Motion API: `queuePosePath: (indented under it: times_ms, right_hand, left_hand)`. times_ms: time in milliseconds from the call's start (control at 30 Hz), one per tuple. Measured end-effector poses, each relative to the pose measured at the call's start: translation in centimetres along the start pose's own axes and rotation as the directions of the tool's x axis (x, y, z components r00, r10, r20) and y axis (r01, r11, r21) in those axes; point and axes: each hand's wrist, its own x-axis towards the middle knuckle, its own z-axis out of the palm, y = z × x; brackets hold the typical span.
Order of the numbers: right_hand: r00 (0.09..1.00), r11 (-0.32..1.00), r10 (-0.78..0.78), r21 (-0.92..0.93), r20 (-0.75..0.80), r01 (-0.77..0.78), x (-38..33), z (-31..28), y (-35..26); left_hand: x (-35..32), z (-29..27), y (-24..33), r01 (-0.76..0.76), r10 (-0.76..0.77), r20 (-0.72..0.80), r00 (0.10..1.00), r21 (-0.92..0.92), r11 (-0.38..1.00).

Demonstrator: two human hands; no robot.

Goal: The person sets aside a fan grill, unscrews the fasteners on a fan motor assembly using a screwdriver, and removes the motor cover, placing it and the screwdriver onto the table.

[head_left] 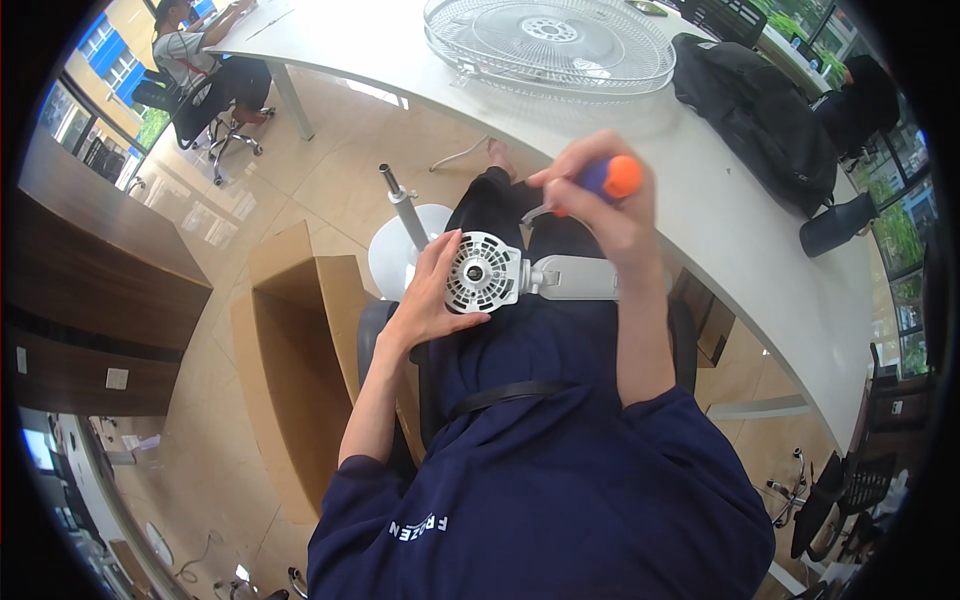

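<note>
Across my lap lies a white electric fan motor unit (483, 272), its round vented face turned up toward me. To its right, an oblong white panel (578, 278) joins on through a short neck. My left hand (428, 303) grips the rim of the round housing, thumb below and fingers above. Raised over my right thigh, my right hand (612, 205) is wrapped round a screwdriver (622, 177) with a purple and orange handle, somewhat blurred. A grey metal shaft shows below that hand, pointing down and left. Beyond the motor stands a metal pole (405, 215) on a round white base (388, 258).
An open cardboard box (290, 370) stands at my left. On the white table (720, 200) lie a round wire fan guard (550, 50), a black backpack (760, 120) and a dark cylinder (838, 225). Another person (195, 60) sits at the far left. A brown cabinet (100, 290) is on the left.
</note>
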Motion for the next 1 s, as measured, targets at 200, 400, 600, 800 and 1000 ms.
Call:
queuePosePath:
  times_ms: [200, 400, 600, 800, 1000]
  right_hand:
    - [0.985, 0.903, -0.172, -0.404, -0.03, 0.146, 2.1, -8.7, -5.7]
    - [0.995, 0.682, -0.073, -0.731, -0.067, 0.0, 3.3, -20.4, -9.1]
    - [0.931, 0.653, -0.135, -0.737, -0.338, -0.173, 1.2, -28.0, -7.1]
    - [0.843, 0.522, -0.281, -0.81, -0.459, -0.267, -0.4, -29.1, -6.7]
    - [0.832, 0.258, -0.293, -0.877, -0.471, -0.406, -1.1, -28.3, -7.2]
  left_hand:
    - [0.0, -0.1, -0.2, -0.011, 0.011, -0.014, 1.0, 0.001, 1.0]
    - [0.2, -0.2, 0.3, -0.001, 0.001, -0.009, 1.0, 0.002, 1.0]
    - [0.1, 0.0, 0.6, 0.009, -0.009, -0.001, 1.0, 0.003, 1.0]
    - [0.3, 0.3, 0.7, 0.019, -0.019, -0.001, 1.0, -0.037, 0.999]
    - [0.5, 0.3, 0.7, 0.021, -0.021, -0.005, 1.0, -0.041, 0.999]
